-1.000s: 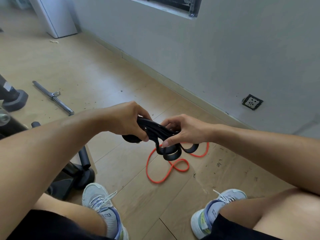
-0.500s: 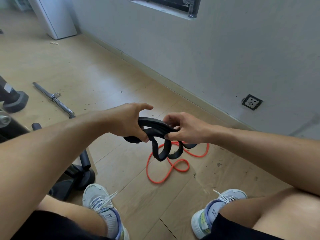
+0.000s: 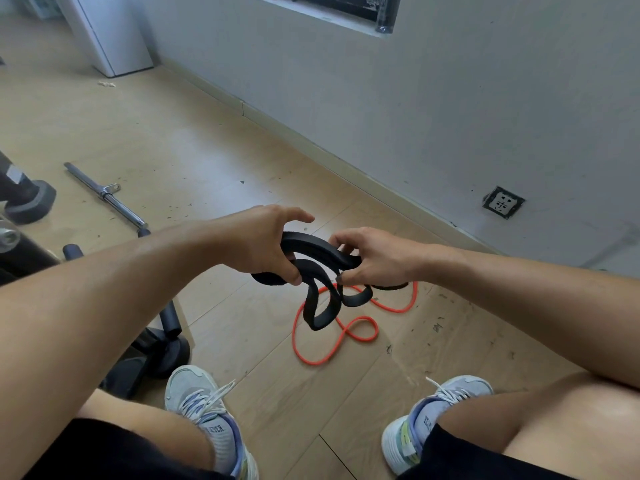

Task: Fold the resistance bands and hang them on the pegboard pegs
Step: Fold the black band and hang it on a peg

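Note:
A wide black resistance band (image 3: 313,249) is held in the air between both hands, bunched into several layers with loops hanging below. My left hand (image 3: 263,242) grips its left end, index finger lifted off. My right hand (image 3: 372,256) pinches the layers at the right end. A thin orange resistance band (image 3: 332,348) lies in a loose twisted loop on the wooden floor below the hands. No pegboard or pegs are in view.
A grey wall with a socket (image 3: 503,201) runs along the right. A metal bar (image 3: 107,195) lies on the floor at left, beside black gym equipment (image 3: 162,348). My two shoes (image 3: 204,407) stand on the floor near the bottom edge.
The hanging black loops have dropped lower and opened out. My left index finger has lifted off the band. Both hands stay in nearly the same place.

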A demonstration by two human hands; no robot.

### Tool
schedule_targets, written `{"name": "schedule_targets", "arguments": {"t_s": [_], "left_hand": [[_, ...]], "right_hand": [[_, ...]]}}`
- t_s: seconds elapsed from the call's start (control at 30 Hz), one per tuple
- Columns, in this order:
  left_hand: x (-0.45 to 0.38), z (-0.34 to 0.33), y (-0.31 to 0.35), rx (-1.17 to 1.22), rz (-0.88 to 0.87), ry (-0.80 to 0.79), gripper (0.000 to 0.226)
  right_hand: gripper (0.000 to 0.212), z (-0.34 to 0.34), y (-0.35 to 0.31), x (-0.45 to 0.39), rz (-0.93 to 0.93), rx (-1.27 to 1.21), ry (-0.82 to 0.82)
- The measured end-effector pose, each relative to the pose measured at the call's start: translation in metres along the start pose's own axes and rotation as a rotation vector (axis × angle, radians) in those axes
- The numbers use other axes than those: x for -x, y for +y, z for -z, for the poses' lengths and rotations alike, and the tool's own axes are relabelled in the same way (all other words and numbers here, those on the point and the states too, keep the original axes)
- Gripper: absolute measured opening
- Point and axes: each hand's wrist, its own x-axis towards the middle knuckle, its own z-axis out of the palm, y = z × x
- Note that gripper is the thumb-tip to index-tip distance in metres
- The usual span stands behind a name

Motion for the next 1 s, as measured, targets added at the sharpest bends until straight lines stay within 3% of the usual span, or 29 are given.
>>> {"name": "schedule_targets", "arguments": {"t_s": [0.17,0.33,0.47,0.63,0.8,1.0], "left_hand": [[0.001,0.001,-0.001,0.067,-0.003,0.031,0.099],[0.003,0.001,0.0,0.135,-0.016,0.074,0.091],[0.007,0.007,0.002,0.215,-0.011,0.124,0.084],[0.021,0.016,0.012,0.567,-0.019,0.174,0.072],[0.024,0.017,0.023,0.541,-0.03,0.2,0.066],[-0.007,-0.004,0.02,0.528,-0.046,0.15,0.027]], "right_hand": [[0.024,-0.008,0.002,-0.001,-0.015,-0.166,-0.1],[0.049,-0.011,-0.004,0.0,-0.014,-0.185,-0.053],[0.045,-0.008,-0.012,0.0,0.031,-0.169,0.029],[0.038,0.006,-0.028,0.008,0.036,-0.296,0.153],[0.018,0.034,-0.042,0.031,0.002,-0.156,0.176],[0.034,0.056,-0.009,0.028,-0.053,-0.221,0.198]]}}
